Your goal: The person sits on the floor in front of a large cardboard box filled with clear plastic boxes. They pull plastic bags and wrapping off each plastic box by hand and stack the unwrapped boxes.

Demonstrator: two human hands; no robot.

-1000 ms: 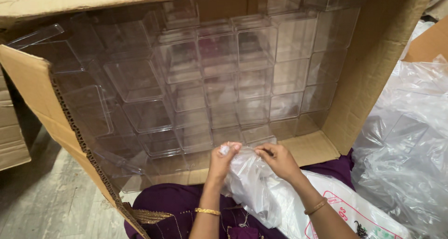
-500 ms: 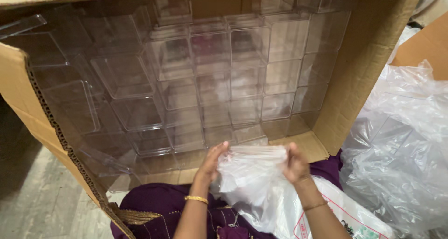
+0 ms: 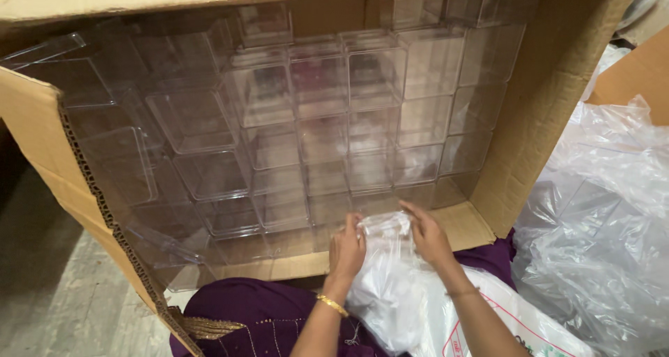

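Note:
My left hand and my right hand both grip the top of a thin translucent white plastic bag that rests on my lap. The left hand pinches its left edge, the right hand its right edge, with fingers curled into the film. A gold bangle sits on my left wrist. Just beyond the hands lies a large cardboard box on its side, open toward me and filled with several stacked clear plastic containers. The bag's contents are hidden.
A big crumpled clear plastic bag lies at the right. Purple cloth covers my lap below the box's lower flap. Bare floor shows at the lower left. Another cardboard piece stands at the upper right.
My hands spread apart along the bag's top half a second ago, then came closer together again and lifted slightly toward the box's lower flap.

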